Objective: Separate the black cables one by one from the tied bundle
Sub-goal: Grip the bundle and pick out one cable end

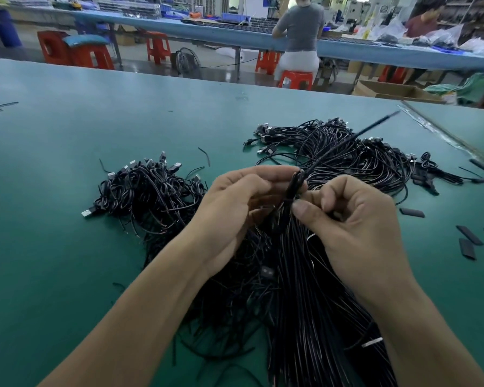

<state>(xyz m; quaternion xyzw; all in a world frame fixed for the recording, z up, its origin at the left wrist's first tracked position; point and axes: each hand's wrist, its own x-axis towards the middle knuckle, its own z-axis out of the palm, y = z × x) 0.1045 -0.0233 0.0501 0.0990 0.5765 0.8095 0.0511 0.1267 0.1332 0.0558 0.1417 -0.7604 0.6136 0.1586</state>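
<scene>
Your black plastic-sheathed cable bundle looks smooth, glossy; silver connector plugs look metallic; the green bench surface is matt.

Your forearms run up from the bottom edge and converge mid-frame. Your left hand faces palm inward, fingers curled, tips gripping the top of the bundle. Your right hand is curled tight, thumb and forefinger pinching the bundle just below.

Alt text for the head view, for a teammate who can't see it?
Left hand and right hand pinch the top of a bundle of black cables over a green table, one strand poking upward. Two piles of USB cables lie beyond.
</scene>
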